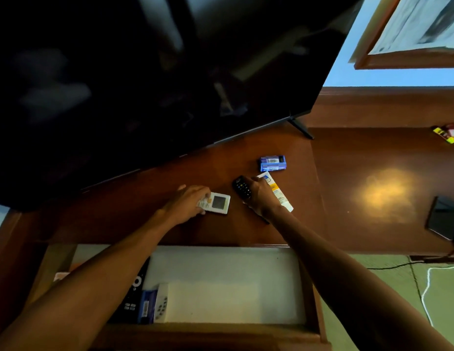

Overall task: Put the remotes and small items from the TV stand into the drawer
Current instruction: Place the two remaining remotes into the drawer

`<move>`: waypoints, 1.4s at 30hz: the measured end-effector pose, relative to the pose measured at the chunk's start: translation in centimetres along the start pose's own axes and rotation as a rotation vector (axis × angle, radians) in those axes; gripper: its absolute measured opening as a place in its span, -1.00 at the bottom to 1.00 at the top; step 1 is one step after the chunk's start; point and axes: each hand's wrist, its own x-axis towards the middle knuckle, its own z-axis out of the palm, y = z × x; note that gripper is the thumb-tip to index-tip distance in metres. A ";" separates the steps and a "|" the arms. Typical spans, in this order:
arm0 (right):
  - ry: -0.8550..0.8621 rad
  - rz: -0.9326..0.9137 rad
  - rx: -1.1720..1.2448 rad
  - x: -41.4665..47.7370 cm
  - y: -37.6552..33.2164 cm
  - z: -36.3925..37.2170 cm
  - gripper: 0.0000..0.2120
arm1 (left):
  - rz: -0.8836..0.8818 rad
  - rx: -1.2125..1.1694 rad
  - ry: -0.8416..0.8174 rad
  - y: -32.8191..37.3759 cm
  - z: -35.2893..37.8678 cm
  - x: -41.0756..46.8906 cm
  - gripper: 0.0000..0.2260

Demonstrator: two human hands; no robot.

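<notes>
Dark wood: the TV stand (360, 188) carries what remains; the open drawer (220, 282) sits below both forearms, nearer the person than either hand.
Left hand: the left hand (186, 202) lies over the button end of a white remote (217, 203), fingers curled around that end; the screen end sticks out past the fingertips.
Right hand: the right hand (258, 196) covers a black remote (242, 186), whose top end shows beside the knuckles; whether the fingers have closed on it, I cannot tell.
Beside the right hand: a white tube (277, 192) lies touching or just under that hand's outer edge; a blue box (272, 163) rests just beyond the fingertips.
Handling, white remote: probably light, rigid plastic with a smooth shell; pinching the long sides near the middle should hold better than the end.
Handling, black remote: likely slim, stiff and a bit slick; a grip across its width seems safest.
Handling, tube: probably soft and squeezable, so hold the body gently.
Already in the drawer: a dark remote (133, 297), a blue packet (147, 306) and a small white remote (162, 304) beneath the left forearm.
Hard to make out: labels are blurred, and the forearm hides the drawer's left corner.
</notes>
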 end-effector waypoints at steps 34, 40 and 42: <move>0.144 0.255 0.243 -20.9 -10.1 18.2 -0.41 | -0.042 -0.038 -0.053 -5.3 11.6 -23.0 -0.34; 0.159 0.315 0.238 -19.6 -9.0 20.6 -0.45 | -0.197 -0.081 -0.100 -2.9 14.8 -20.0 -0.35; 0.162 0.331 0.241 -19.0 -8.5 21.4 -0.45 | -0.223 -0.086 -0.090 -2.3 15.7 -19.3 -0.37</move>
